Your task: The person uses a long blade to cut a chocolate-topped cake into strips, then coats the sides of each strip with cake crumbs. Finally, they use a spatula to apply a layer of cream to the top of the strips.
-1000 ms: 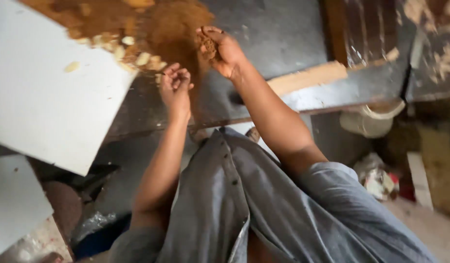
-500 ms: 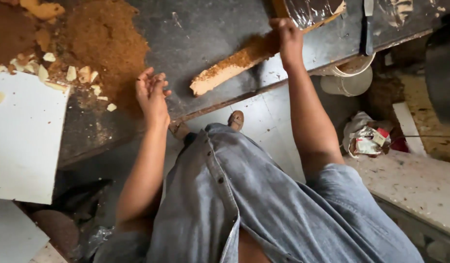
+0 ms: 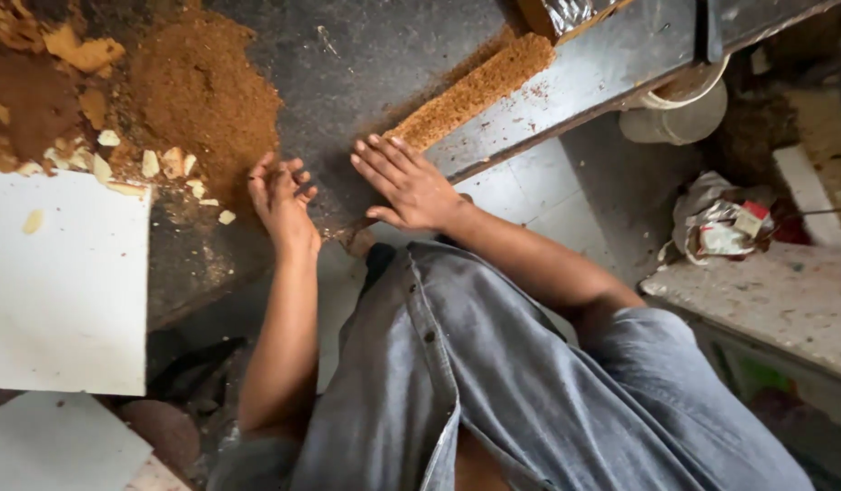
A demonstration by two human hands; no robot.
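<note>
Here, item one: a heap of brown powder [image 3: 206, 91], lying on the dark stone worktop [image 3: 366, 55], toward its left part, well up from the near edge. Along the heap's lower left margin lay scattered pale chips [image 3: 156, 164], with larger yellowish lumps [image 3: 84, 50] at the upper left and a darker brown mass [image 3: 25, 109] at the far left.

Item two: the left hand [image 3: 279, 200], resting on the worktop at the lower right foot of the heap, its fingers loosely curled and spread, gripping nothing, the fingertips touching the powder's edge.

Item three: the right hand [image 3: 407, 182], flat on the worktop, palm down, fingers straight and fanned, holding nothing. It lay just below the near end of a long wooden slat [image 3: 479, 86] coated in brown powder, which ran slantwise up to the right; whether fingertips and slat touched could not be told.

Item four, surroundings: a white board [image 3: 65, 282] overlapping the worktop's left edge, and a second white panel [image 3: 47, 445] below it. The person wore a grey-blue shirt [image 3: 493, 382]. To the right, beneath the worktop's edge, stood a pale bucket [image 3: 675, 114]; crumpled wrappers [image 3: 720, 223] lay on the floor beside a speckled stone ledge [image 3: 775, 300].
</note>
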